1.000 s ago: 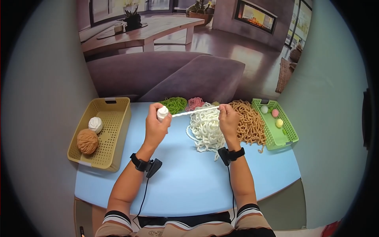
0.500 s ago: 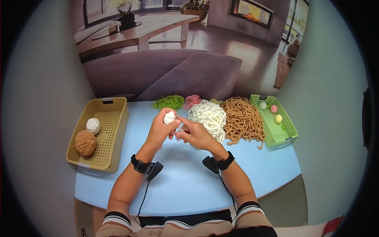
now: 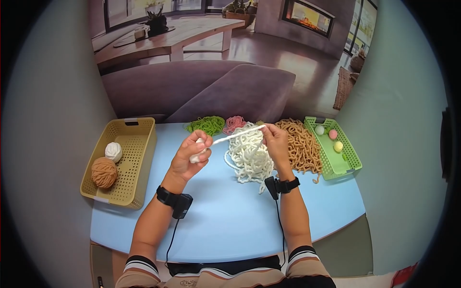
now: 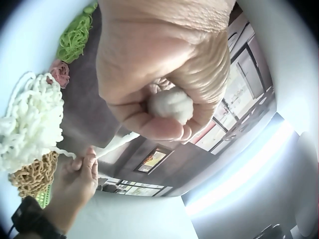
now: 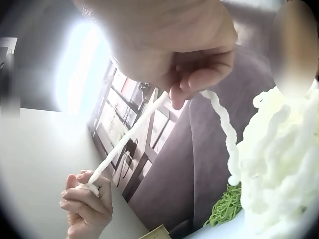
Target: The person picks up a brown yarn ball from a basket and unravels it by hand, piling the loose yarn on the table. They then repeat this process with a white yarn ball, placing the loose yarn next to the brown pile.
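Note:
A small white yarn ball (image 4: 172, 105) sits in my left hand (image 3: 188, 156), with the fingers curled round it. From it a thick white strand (image 3: 240, 134) runs taut to my right hand (image 3: 276, 144), which pinches it between thumb and fingers. Beyond that pinch the strand hangs down to the loose white yarn heap (image 3: 250, 161) on the table, as the right wrist view shows. Both hands are raised over the table, the right one beside the white heap and in front of the brown yarn heap (image 3: 300, 151).
On the left, a tan basket (image 3: 139, 177) holds a white ball (image 3: 113, 152) and a brown ball (image 3: 104, 173) of yarn. A green basket (image 3: 353, 161) at the right holds several small balls. Green yarn (image 3: 207, 126) and pink yarn (image 3: 234, 124) lie along the table's back edge.
Half a second ago my hands were together at the ball; now the right has drawn away to the right, stretching the strand. My left hand has turned the ball over.

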Demonstrator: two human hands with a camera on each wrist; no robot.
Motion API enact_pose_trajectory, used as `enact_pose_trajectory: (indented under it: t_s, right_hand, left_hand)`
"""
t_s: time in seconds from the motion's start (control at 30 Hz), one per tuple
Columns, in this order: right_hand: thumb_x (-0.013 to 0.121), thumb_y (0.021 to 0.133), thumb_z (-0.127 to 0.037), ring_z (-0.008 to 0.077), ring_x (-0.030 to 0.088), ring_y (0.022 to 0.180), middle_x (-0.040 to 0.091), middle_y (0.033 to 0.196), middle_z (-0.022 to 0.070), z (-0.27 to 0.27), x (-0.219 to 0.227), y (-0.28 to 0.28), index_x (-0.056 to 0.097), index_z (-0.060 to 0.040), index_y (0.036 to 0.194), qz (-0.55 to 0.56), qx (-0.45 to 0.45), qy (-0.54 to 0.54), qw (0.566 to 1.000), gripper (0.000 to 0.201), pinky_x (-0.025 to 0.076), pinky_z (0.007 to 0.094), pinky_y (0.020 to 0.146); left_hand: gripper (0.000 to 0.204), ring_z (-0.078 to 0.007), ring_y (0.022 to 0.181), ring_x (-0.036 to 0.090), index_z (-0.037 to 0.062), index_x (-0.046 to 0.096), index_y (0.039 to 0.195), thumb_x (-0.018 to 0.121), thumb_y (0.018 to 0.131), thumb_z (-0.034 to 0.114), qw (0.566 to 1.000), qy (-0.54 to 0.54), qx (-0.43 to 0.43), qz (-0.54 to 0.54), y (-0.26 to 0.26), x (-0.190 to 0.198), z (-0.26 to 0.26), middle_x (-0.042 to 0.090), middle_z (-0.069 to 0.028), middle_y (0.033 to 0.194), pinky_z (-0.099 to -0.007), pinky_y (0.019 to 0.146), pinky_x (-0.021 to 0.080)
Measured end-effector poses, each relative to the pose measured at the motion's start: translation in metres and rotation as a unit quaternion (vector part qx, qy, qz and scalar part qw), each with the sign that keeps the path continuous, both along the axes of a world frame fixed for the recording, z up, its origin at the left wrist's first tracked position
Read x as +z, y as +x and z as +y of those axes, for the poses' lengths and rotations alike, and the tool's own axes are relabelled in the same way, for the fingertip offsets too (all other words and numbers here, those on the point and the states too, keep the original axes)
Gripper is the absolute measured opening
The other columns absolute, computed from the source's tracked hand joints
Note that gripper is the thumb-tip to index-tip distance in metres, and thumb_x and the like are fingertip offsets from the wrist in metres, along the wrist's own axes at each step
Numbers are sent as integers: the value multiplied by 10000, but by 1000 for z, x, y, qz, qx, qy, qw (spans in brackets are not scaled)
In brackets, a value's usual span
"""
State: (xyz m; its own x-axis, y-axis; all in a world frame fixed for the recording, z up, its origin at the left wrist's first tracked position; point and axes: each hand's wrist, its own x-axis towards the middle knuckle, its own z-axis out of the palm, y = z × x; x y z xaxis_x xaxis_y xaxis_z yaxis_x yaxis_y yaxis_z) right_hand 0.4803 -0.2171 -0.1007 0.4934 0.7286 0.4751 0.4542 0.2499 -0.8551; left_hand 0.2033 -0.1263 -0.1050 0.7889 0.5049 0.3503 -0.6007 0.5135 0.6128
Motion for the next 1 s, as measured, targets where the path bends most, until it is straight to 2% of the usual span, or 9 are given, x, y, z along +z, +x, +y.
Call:
enact_pose_trajectory:
  t_s: [0.13, 0.23, 0.27, 0.33, 0.43, 0.53, 0.67, 0.8, 1.0]
  right_hand:
    - [629, 993, -163, 135, 630, 692, 682, 758, 62, -1, -1, 11, 734, -5, 1093, 16, -68, 28, 997, 215, 484, 298, 634]
    - [638, 971, -147, 249, 693, 968, 713, 1132, 158, -3, -3, 24, 659, -37, 1283, -228, -97, 11, 969, 331, 529, 381, 834]
    - [652, 947, -147, 334, 612, 1212, 566, 1423, 197, -12, 4, 19, 497, -60, 1463, -268, -103, -105, 952, 546, 474, 435, 1005]
    - [664, 941, -163, 307, 663, 1089, 554, 1433, 193, -3, 0, 5, 425, -54, 1505, -237, -1, -63, 969, 622, 512, 408, 936]
    - [672, 942, -195, 235, 704, 802, 635, 1293, 178, -14, 18, -54, 331, -39, 1552, -66, 217, -146, 963, 716, 557, 345, 771]
    - [662, 954, -187, 153, 641, 621, 709, 965, 116, -14, 9, -92, 464, -33, 1479, -88, 325, -148, 930, 581, 533, 306, 640]
    - [611, 1009, -189, 57, 503, 550, 541, 597, -23, -12, 8, -87, 742, -7, 1083, -85, 244, -155, 954, 237, 413, 250, 527]
    - [618, 1010, -224, 39, 439, 522, 496, 578, -51, -7, 9, -55, 761, -20, 977, 2, 195, -83, 977, 251, 337, 243, 477]
    - [609, 1022, -229, 37, 457, 533, 522, 595, -44, -4, 8, 3, 745, -10, 963, 40, -9, 54, 998, 265, 349, 230, 499]
  left_hand:
    - [236, -72, 664, 539, 101, 544, 1109, 633, 902, 30, 965, -34, 248, 78, 9, 0, 0, 581, -34, 1004, -201, 531, 457]
    - [238, -64, 667, 544, 83, 553, 1114, 644, 899, 40, 935, 55, 277, 217, 6, 0, 5, 595, -10, 938, -210, 516, 438]
    - [237, -59, 665, 548, 66, 566, 1116, 661, 899, 59, 927, 68, 279, 243, 9, 1, 0, 601, 5, 885, -207, 509, 435]
    - [228, -57, 657, 547, 64, 575, 1112, 664, 902, 67, 928, 94, 251, 258, 14, 0, -7, 602, 3, 890, -208, 502, 435]
    - [221, -53, 650, 552, 65, 585, 1109, 679, 910, 88, 936, 114, 228, 244, 18, 0, -13, 606, -2, 895, -206, 495, 445]
    - [217, -54, 651, 557, 66, 587, 1111, 680, 918, 95, 948, 118, 202, 217, 17, 1, -17, 603, -3, 892, -201, 494, 452]
    - [245, -59, 646, 556, 54, 586, 1139, 682, 918, 101, 968, 85, 141, 188, 11, 3, -12, 591, 3, 872, -206, 502, 454]
    - [258, -58, 609, 527, 56, 591, 1149, 684, 913, 102, 992, -6, 55, 116, 9, -12, 2, 577, 11, 837, -215, 495, 447]
    - [266, -52, 561, 502, 58, 590, 1106, 707, 874, 114, 961, 99, 76, 246, 6, 3, -4, 554, 19, 752, -212, 440, 394]
